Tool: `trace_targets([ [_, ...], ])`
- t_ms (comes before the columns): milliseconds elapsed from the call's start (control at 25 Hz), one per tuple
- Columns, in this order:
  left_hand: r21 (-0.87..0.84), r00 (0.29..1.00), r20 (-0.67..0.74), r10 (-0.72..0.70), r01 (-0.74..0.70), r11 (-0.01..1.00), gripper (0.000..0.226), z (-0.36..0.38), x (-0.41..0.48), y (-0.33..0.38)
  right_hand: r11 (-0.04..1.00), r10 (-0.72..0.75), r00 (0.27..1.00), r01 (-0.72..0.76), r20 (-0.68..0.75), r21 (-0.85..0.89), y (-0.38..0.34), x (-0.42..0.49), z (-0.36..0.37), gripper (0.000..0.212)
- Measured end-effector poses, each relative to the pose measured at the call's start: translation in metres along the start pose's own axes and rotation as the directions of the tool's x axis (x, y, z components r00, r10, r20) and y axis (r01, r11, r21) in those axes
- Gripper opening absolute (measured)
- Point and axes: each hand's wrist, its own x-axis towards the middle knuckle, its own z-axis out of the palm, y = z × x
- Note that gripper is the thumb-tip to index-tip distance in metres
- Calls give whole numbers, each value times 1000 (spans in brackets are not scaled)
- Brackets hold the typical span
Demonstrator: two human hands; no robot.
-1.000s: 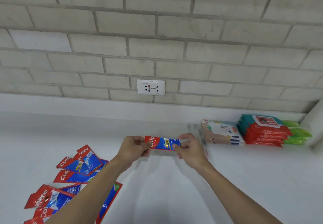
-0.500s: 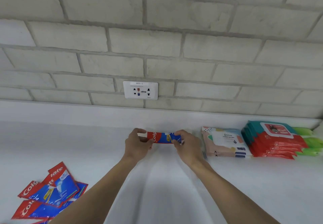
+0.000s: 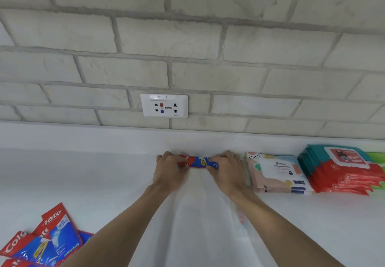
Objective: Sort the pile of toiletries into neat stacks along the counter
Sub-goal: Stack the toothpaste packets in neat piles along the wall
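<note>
Where the white counter meets its back edge, directly below the wall socket, the left hand and the right hand each pinch one end of a red-and-blue toothpaste sachet, fingers curled over it; whether it touches the surface cannot be told. Just beside the right hand, along the same back edge, stand a pastel wipes stack, a red-and-teal wipes stack and, at the far right, green packs. Overlapping loose sachets lie toward the front left corner, well apart from both hands.
</note>
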Motion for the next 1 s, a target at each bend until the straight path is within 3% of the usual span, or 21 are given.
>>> trace_targets([
  [360,59,999,-51,13,-10,998,24,9,-3,-5,998,-43,999,42,-22,-48,-2,-1,-3,28],
  [680,-93,995,-99,-1,-8,996,35,-4,-15,-7,1000,-25,1000,25,-11,10,-14,-11,-9,27],
  [1000,-110,989,-147,2,-18,994,27,-58,-78,-12,960,-121,993,120,-11,252,-65,-53,-30,22],
])
